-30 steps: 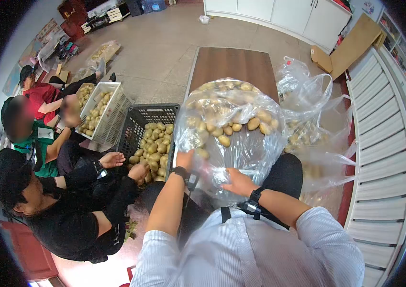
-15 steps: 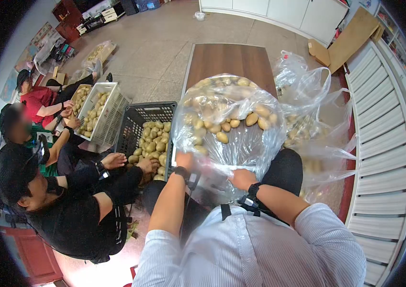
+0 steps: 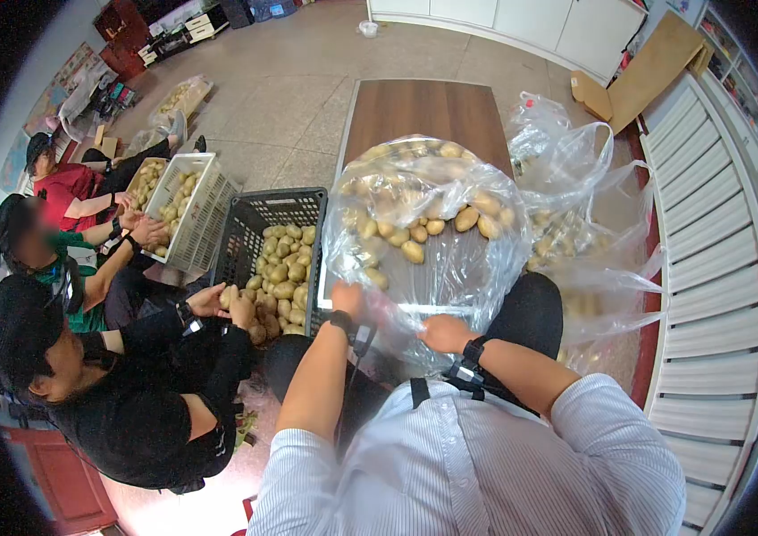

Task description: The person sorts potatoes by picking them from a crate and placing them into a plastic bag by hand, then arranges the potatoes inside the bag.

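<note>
At the near edge of the bench (image 3: 428, 112), right hand (image 3: 446, 333) curled, fingers pinching gathered film of a large clear bag (image 3: 437, 277). Left hand (image 3: 348, 302) at the bag's near left side, touching film beside a blurred pinkish patch; blurred, cannot tell how tightly its fingers close.

Bag lies on the near part of the bench: thin, glossy, transparent, heavily crinkled, bright highlights along the folds. Near middle flattened, fine creases running toward the hands, grey bench top showing through. Potatoes (image 3: 465, 219) heaped in its far half and down its left side: oval, smooth, yellow-brown, a few darker tan. Those toward the far rim look paler behind cloudy film.

Bench top beyond the bag: brown wood grain, pale edging.

Just left, black crate (image 3: 280, 207) with lattice walls, more potatoes inside. Person in black (image 3: 129, 402) beside it, both hands together around a potato. Farther left, white crate (image 3: 207, 219), potatoes in it; one person in green, one in red sitting by it.

Right of bench, on the floor, clear carrier bags (image 3: 575, 201), potatoes visible through the film. Far right, white radiator (image 3: 709, 295). Far side, white cabinets (image 3: 522, 22).
</note>
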Motion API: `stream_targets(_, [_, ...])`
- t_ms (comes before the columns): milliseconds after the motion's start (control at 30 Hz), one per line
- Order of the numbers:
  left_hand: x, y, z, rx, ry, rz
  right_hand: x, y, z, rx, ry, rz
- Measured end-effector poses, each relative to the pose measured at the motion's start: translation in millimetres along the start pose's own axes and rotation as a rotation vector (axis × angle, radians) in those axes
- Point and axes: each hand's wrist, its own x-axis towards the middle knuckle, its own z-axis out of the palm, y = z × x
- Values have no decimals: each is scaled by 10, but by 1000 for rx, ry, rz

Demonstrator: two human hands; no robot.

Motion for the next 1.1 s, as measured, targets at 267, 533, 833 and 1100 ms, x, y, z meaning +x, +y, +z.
stream_targets(267, [59,-155,38,12,-79,66,-90,-225,-186,-41,-95,-76])
stream_targets(533, [-161,178,-222,603,-98,326,-131,-296,-75,-75,-146,-80])
stream_targets(833, [33,-238,53,-172,15,3,-182,-285,-109,-77,-128,-132])
stream_targets(1100, [-69,-365,-231,35,101,-153,-73,-330,-743,5,-141,-101])
